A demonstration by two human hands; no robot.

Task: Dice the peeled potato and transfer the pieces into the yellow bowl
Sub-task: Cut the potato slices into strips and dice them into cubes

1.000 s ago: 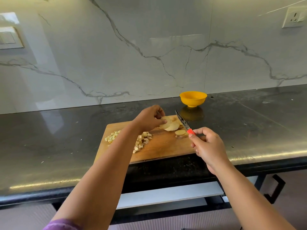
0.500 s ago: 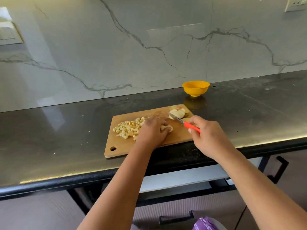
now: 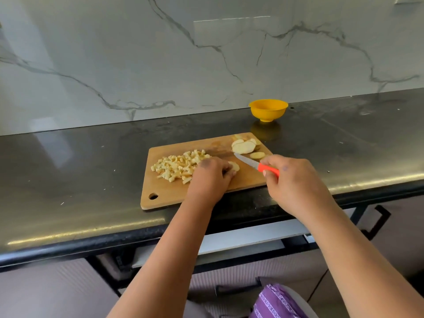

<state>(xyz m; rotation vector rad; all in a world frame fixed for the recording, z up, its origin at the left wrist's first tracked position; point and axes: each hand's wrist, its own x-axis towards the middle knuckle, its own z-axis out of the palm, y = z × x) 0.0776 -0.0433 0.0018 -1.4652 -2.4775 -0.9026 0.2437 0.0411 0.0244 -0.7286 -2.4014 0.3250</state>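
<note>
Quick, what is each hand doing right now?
Left hand: fingers curled down on a potato slice, holding it on the cutting board.
Right hand: closed in a grip around the knife.

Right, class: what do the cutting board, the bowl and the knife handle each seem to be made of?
Cutting board: wood or bamboo by its look, matt tan with faint grain and a hanging hole.
Bowl: probably plastic, an even yellow with a soft sheen.
Knife handle: likely plastic, bright smooth orange-red, held in the right hand; the blade looks like grey metal.
</note>
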